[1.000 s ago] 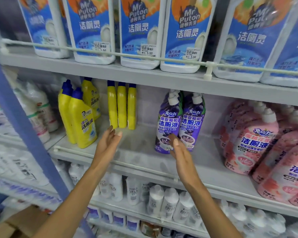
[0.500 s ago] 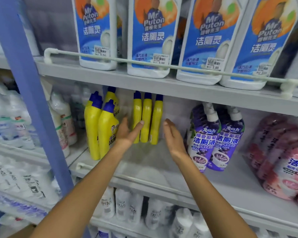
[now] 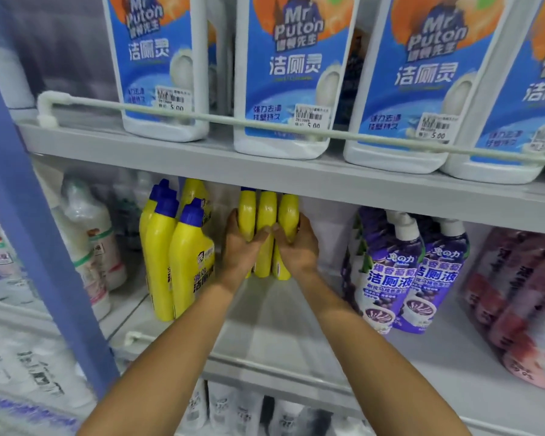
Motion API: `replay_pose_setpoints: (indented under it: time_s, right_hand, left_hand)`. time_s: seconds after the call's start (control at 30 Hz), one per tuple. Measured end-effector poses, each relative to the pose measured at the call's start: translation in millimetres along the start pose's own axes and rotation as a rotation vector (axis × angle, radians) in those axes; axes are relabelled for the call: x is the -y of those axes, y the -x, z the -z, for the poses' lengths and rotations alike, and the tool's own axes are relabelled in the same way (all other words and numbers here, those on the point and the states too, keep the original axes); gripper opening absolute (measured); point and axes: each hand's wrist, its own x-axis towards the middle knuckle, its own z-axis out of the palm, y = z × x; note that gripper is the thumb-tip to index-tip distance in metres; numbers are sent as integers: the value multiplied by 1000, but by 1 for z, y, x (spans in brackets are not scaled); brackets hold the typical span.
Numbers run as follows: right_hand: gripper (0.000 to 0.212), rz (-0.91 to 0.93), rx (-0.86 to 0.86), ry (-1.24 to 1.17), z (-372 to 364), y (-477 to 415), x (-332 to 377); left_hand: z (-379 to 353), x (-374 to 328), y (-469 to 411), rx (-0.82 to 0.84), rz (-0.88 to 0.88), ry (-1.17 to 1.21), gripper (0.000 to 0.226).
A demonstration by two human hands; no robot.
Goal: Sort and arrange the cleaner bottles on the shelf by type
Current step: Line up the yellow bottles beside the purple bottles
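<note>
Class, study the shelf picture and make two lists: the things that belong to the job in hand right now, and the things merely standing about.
In the job: left hand, right hand, the three yellow bottles they grip together, the blue-capped yellow bottles beside them.
Standing about: purple bottles, pink bottles, blue-labelled white bottles on the upper shelf, white bottles at far left.

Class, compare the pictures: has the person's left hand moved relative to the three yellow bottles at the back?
Yes. The left hand went inward, from short of the three yellow bottles to gripping their left side.
</note>
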Motion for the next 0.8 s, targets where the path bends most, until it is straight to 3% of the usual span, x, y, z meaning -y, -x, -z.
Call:
replay_pose_setpoints:
  time_s: [0.2,0.27,0.43,0.63,0.8]
  right_hand:
    - [46,49,1,-8,-12,-8,-4]
    - [47,56,34,-18,-19,-13,-5]
    - [46,52,167,-71,-30,-24,0]
    - [39,81,249,-64,-19,-33,0]
    - [35,68,255,-92,6,-18,-10]
  left_hand:
    - [-9,13,13,-209,38,-259,82]
    - [-11,8,23,-288,39,-364,81]
    - [-27,0,44,-434,25,-361,74]
    - [-18,8,50,-396,-5,-393,77]
    - [-3,17,42,-279,80,-352,93]
